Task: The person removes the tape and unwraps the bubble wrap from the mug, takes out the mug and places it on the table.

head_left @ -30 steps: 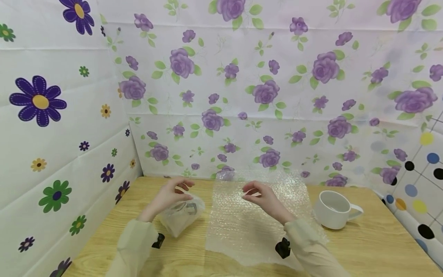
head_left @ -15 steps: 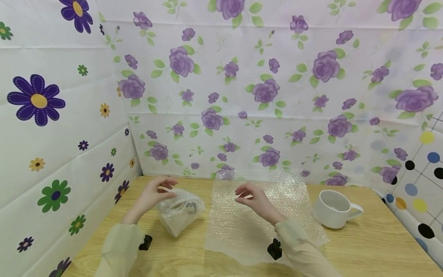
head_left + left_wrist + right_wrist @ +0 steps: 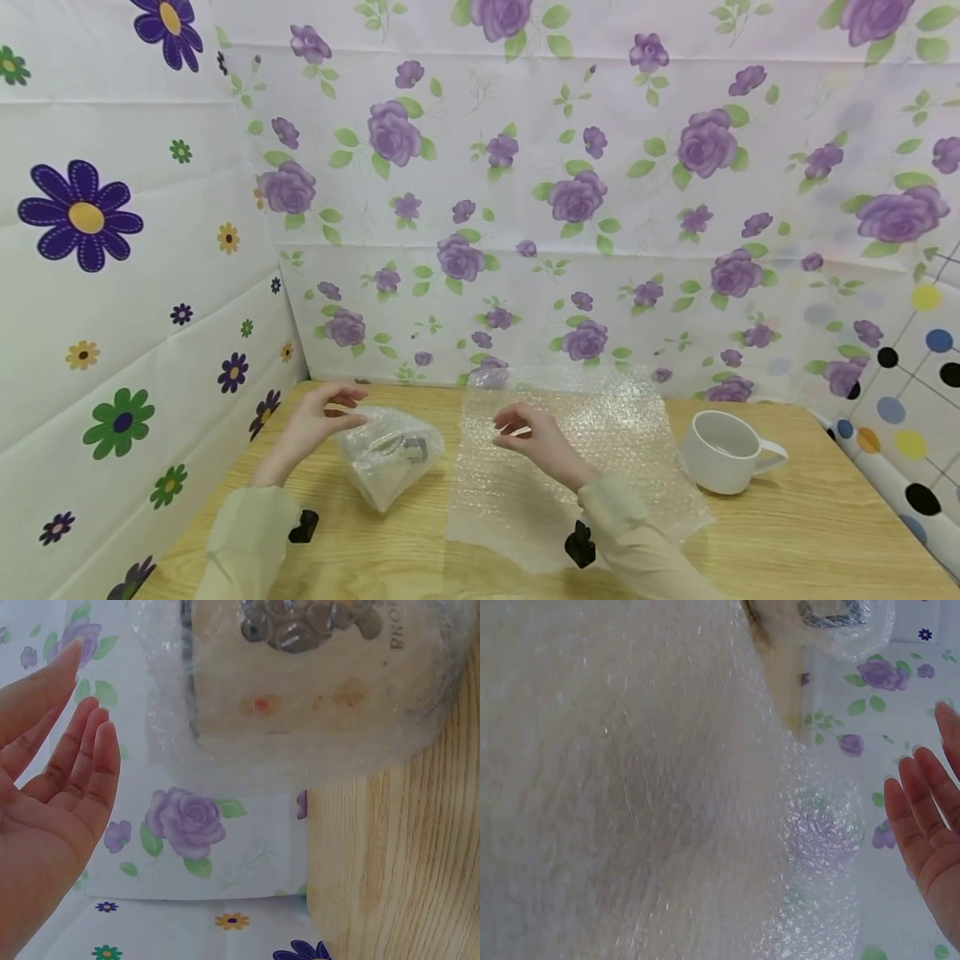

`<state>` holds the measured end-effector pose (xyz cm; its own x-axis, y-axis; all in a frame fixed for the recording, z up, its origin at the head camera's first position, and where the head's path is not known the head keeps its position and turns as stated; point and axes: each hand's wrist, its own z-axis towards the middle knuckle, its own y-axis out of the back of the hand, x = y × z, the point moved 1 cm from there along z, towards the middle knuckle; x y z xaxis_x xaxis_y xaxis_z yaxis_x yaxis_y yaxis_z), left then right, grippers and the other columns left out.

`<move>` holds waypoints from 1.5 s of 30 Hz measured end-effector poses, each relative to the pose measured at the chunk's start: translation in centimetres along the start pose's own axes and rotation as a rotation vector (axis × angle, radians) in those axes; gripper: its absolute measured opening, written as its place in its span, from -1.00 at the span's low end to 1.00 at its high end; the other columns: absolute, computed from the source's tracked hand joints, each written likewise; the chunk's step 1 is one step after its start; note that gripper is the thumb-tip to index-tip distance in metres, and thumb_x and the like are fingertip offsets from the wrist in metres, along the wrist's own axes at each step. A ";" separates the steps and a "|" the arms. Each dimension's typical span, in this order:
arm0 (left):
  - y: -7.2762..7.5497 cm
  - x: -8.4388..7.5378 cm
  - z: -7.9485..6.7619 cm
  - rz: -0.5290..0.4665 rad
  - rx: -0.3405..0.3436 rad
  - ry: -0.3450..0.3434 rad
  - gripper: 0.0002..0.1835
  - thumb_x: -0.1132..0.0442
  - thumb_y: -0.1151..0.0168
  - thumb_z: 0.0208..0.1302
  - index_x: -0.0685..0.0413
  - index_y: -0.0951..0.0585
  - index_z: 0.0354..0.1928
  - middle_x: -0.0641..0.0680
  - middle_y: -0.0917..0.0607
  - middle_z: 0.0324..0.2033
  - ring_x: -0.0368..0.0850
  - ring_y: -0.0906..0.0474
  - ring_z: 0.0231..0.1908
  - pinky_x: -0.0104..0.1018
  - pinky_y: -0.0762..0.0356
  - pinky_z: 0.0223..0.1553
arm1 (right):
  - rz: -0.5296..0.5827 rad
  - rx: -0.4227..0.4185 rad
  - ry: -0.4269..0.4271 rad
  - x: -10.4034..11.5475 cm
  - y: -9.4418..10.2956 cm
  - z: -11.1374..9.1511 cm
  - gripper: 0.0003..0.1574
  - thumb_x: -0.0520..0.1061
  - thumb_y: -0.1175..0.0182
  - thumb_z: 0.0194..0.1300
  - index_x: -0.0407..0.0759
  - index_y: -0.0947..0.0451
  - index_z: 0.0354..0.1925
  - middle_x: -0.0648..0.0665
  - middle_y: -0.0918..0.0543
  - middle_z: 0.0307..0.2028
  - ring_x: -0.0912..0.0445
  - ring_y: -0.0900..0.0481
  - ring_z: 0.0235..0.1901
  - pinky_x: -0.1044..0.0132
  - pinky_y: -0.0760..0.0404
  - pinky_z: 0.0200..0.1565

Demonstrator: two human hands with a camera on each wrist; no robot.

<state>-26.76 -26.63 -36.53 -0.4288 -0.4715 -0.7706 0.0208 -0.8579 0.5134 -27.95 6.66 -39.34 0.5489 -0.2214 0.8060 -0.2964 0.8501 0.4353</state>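
A bundle in bubble wrap (image 3: 393,458) lies on the left of the table; a printed, cream-coloured surface shows through its wrap (image 3: 300,697) in the left wrist view. My left hand (image 3: 318,421) hovers at the bundle's upper left side, fingers loosely bent and holding nothing. A flat sheet of bubble wrap (image 3: 555,500) is spread over the middle of the table, its far edge lying up against the backdrop. Above that sheet's left part is my right hand (image 3: 536,437), its relaxed fingers pointing left with nothing between them. In the right wrist view the sheet (image 3: 645,787) fills most of the picture.
To the right of the sheet stands a white mug (image 3: 723,454), its handle facing right. The wooden table (image 3: 825,533) is bounded by a rose-patterned cloth (image 3: 510,200) behind and a daisy-patterned cloth (image 3: 150,333) on the left.
Both hands have moved to the left, the left one from over the bundle to beside it. The bundle, sheet and mug stay in place.
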 end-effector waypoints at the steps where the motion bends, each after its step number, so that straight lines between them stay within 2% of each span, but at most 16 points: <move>1: 0.1 0.0 -0.1 -0.001 -0.002 0.001 -0.60 0.38 -0.32 0.05 0.34 -0.49 -0.04 0.23 -0.53 -0.12 0.08 -0.44 -0.17 -0.13 -0.46 -0.16 | 0.004 0.002 0.003 -0.4 -0.2 0.1 -0.72 -0.39 -0.21 0.11 -0.40 -0.43 -0.17 -0.34 -0.52 -0.23 -0.19 -0.51 -0.24 0.09 -0.53 -0.20; 6: 0.5 0.4 -0.5 -0.007 -0.049 -0.012 -0.60 0.38 -0.31 0.06 0.37 -0.49 -0.04 0.25 -0.52 -0.13 0.18 -0.43 -0.15 -0.17 -0.46 -0.16 | 0.008 0.019 -0.017 -2.3 -1.6 0.5 -0.63 -0.30 -0.24 0.13 -0.35 -0.42 -0.07 -0.28 -0.52 -0.18 -0.10 -0.51 -0.22 0.15 -0.52 -0.20; 10: 0.8 1.1 -0.8 0.005 -0.104 -0.021 -0.64 0.39 -0.31 0.06 0.36 -0.51 -0.07 0.25 -0.53 -0.15 0.23 -0.41 -0.15 -0.26 -0.48 -0.19 | 0.019 0.053 -0.039 -2.5 -2.6 0.7 -0.61 -0.26 -0.24 0.15 -0.33 -0.41 -0.05 -0.27 -0.51 -0.15 -0.05 -0.50 -0.21 0.19 -0.51 -0.18; 15: 1.2 2.0 -1.3 0.040 -0.131 0.004 -0.62 0.35 -0.31 0.08 0.34 -0.50 -0.05 0.25 -0.50 -0.11 0.19 -0.39 -0.12 -0.17 -0.45 -0.17 | 0.022 0.064 -0.058 -1.9 -3.7 0.9 -0.59 -0.29 -0.24 0.14 -0.36 -0.39 -0.04 -0.23 -0.49 -0.15 -0.11 -0.48 -0.18 0.14 -0.49 -0.15; 19: 1.3 2.9 -1.8 0.042 -0.137 0.048 -0.58 0.30 -0.30 0.10 0.31 -0.47 0.00 0.26 -0.47 -0.07 0.18 -0.37 -0.09 0.01 -0.40 -0.13 | 0.045 0.057 -0.054 -0.1 -4.0 0.7 -0.57 -0.36 -0.24 0.11 -0.40 -0.38 -0.04 -0.25 -0.48 -0.16 -0.22 -0.45 -0.16 0.00 -0.47 -0.14; 22: 1.3 3.4 -2.1 0.034 -0.142 0.069 -0.55 0.29 -0.30 0.11 0.32 -0.45 0.03 0.30 -0.45 -0.06 0.20 -0.37 -0.08 0.05 -0.38 -0.13 | 0.054 0.059 -0.059 1.1 -4.2 0.5 -0.56 -0.37 -0.23 0.11 -0.42 -0.37 -0.03 -0.27 -0.47 -0.15 -0.23 -0.44 -0.15 -0.03 -0.45 -0.12; 25: 1.4 3.7 -2.4 0.029 -0.160 0.081 -0.52 0.26 -0.30 0.11 0.34 -0.43 0.04 0.30 -0.44 -0.04 0.21 -0.38 -0.07 -0.02 -0.40 -0.13 | 0.059 0.056 -0.055 0.1 -4.8 0.7 -0.53 -0.33 -0.25 0.11 -0.39 -0.36 0.00 -0.24 -0.46 -0.12 -0.23 -0.42 -0.14 -0.03 -0.44 -0.11; 27: 1.5 4.0 -2.6 0.032 -0.164 0.083 -0.50 0.24 -0.30 0.11 0.34 -0.42 0.05 0.30 -0.43 -0.02 0.20 -0.37 -0.06 -0.14 -0.42 -0.12 | 0.063 0.054 -0.055 0.1 -5.1 0.7 -0.51 -0.31 -0.25 0.12 -0.40 -0.35 0.01 -0.26 -0.45 -0.10 -0.24 -0.41 -0.12 -0.05 -0.42 -0.09; 30: 1.7 4.5 -3.0 0.019 -0.149 0.086 -0.48 0.24 -0.30 0.10 0.34 -0.41 0.07 0.28 -0.44 -0.01 0.20 -0.38 -0.04 -0.29 -0.44 -0.15 | 0.067 0.062 -0.064 0.2 -5.7 0.9 -0.48 -0.28 -0.25 0.13 -0.38 -0.33 0.04 -0.25 -0.43 -0.07 -0.22 -0.40 -0.09 -0.03 -0.41 -0.07; 32: 1.8 4.9 -3.2 0.009 -0.126 0.091 -0.48 0.23 -0.30 0.11 0.34 -0.41 0.07 0.27 -0.44 0.00 0.19 -0.38 -0.03 -0.33 -0.44 -0.16 | 0.086 0.059 -0.067 1.2 -5.9 0.9 -0.48 -0.33 -0.23 0.12 -0.42 -0.31 0.05 -0.33 -0.41 -0.06 -0.23 -0.38 -0.09 -0.06 -0.39 -0.06; 41: 1.7 5.7 -3.7 -0.074 -0.069 0.080 -0.51 0.29 -0.29 0.11 0.35 -0.41 0.07 0.29 -0.44 0.02 0.22 -0.37 -0.01 -0.38 -0.45 -0.17 | 0.050 0.037 -0.099 -2.6 -7.5 1.9 -0.41 -0.23 -0.28 0.11 -0.35 -0.33 0.09 -0.24 -0.42 -0.04 -0.16 -0.40 -0.07 0.15 -0.45 -0.07; 45: 1.7 5.9 -3.7 -0.140 0.003 0.090 -0.44 0.34 -0.29 0.09 0.35 -0.35 0.13 0.32 -0.39 0.06 0.30 -0.28 0.04 -0.36 -0.45 -0.15 | 0.048 0.029 -0.113 -3.0 -7.9 2.1 -0.41 -0.21 -0.28 0.12 -0.33 -0.33 0.10 -0.24 -0.42 -0.02 -0.13 -0.42 -0.06 0.14 -0.44 -0.05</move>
<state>-25.90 -31.61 -41.60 -0.3444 -0.3636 -0.8655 -0.0359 -0.9162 0.3992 -28.91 -0.37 -44.33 0.4424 -0.2347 0.8656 -0.3438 0.8471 0.4053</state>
